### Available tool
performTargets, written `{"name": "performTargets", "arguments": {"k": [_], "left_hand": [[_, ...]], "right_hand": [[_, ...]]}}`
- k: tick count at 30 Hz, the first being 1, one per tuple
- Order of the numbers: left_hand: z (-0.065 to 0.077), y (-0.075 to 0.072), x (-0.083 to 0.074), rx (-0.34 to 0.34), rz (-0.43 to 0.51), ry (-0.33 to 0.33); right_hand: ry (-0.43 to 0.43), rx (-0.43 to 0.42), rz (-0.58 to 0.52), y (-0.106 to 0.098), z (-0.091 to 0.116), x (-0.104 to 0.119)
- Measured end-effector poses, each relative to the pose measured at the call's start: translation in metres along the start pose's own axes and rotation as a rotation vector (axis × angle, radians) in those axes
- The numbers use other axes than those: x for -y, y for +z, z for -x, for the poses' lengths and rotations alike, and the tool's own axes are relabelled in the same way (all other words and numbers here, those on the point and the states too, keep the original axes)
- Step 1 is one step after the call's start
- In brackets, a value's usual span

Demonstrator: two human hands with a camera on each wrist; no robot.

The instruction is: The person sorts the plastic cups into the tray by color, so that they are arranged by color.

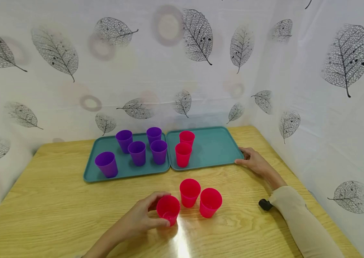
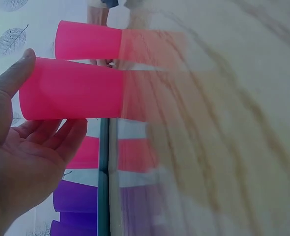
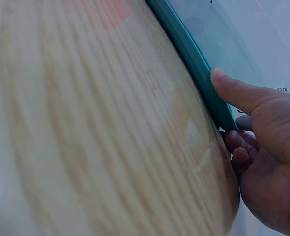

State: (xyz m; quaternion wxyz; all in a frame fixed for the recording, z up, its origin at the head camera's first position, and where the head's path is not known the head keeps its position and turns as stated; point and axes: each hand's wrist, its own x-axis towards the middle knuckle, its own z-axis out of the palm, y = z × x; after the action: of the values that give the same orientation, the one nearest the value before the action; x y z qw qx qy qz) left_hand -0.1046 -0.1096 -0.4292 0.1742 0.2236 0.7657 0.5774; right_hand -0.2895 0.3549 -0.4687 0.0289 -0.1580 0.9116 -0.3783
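With thumb and fingers on opposite sides, my left hand holds a red plastic cup near its rim. The left wrist view shows that cup standing upright on the wooden table, its base meeting its own reflection. Two more red cups stand just to its right. At the right end of the right-hand teal tray, my right hand grips the corner. In the right wrist view the thumb lies on the tray's rim, with the fingers curled at its corner.
Two red cups stand at the left side of the right-hand tray. The left-hand teal tray carries several purple cups. Behind the wooden table hangs a white leaf-patterned curtain, which also runs along the right side.
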Motion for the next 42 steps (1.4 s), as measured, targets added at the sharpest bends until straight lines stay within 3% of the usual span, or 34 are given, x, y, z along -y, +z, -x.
{"name": "performTargets", "arguments": {"k": [8,18,24,30,42], "left_hand": [[-0.001,-0.001,-0.003,-0.03,-0.047,0.015],[-0.01,-0.025,-0.027,-0.12,-0.122,0.078],[-0.027,-0.04,-0.044,-0.154,-0.118,0.152],[-0.045,-0.049,-0.058,-0.184,-0.118,0.149],[-0.093,-0.047,-0.083,-0.188,-0.113,0.139]], "right_hand": [[0.008,-0.003,-0.006,-0.001,0.0,-0.002],[-0.007,0.005,-0.021,0.001,0.0,0.001],[0.001,0.002,-0.038,0.0,0.0,0.003],[0.001,-0.011,-0.04,-0.001,0.001,0.002],[-0.009,-0.012,-0.044,-0.001,-0.001,-0.002]]}}
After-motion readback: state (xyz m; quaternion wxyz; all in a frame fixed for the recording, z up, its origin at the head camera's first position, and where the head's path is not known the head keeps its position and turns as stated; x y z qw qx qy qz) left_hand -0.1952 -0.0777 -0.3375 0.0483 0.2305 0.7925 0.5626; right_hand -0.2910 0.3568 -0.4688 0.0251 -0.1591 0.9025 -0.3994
